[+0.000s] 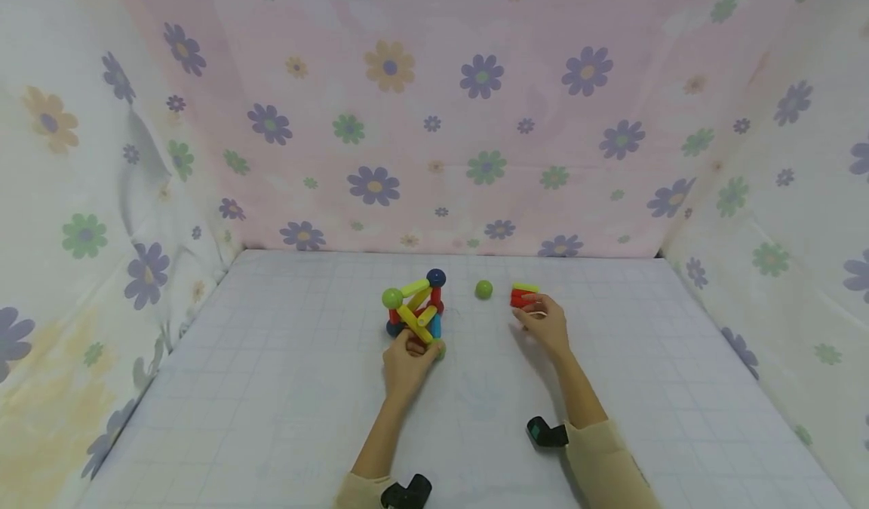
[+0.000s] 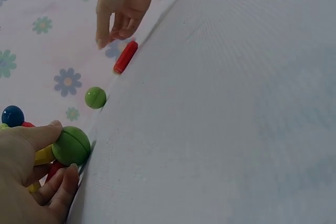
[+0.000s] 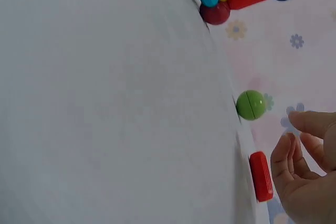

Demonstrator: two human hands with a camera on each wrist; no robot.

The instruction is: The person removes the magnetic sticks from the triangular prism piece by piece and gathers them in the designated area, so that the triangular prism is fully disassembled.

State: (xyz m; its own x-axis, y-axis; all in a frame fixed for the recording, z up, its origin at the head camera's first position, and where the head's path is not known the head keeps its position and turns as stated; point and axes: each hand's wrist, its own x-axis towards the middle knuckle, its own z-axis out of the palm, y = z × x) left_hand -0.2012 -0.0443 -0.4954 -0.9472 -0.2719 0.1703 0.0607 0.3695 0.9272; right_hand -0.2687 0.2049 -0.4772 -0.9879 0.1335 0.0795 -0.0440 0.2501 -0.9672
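A small frame of coloured magnetic rods and balls stands left of the table's middle. Its yellow rod (image 1: 414, 323) slants down to the front green ball (image 2: 71, 146), which my left hand (image 1: 405, 369) pinches between thumb and fingertips. A blue rod (image 1: 436, 326), a dark blue ball (image 1: 437, 277) and another green ball (image 1: 392, 298) belong to the same frame. My right hand (image 1: 548, 326) hovers by the loose red rods (image 3: 261, 177); its thumb and loosely bent fingers are apart, with nothing between them. A yellow-green rod (image 1: 526, 287) lies behind the red ones.
Between the frame and the red rods sits a loose green ball (image 1: 483, 289). Flowered cloth (image 1: 434, 102) rises behind the white table (image 1: 285, 418) and along both sides. A black wrist camera (image 1: 545, 433) sits at the right sleeve.
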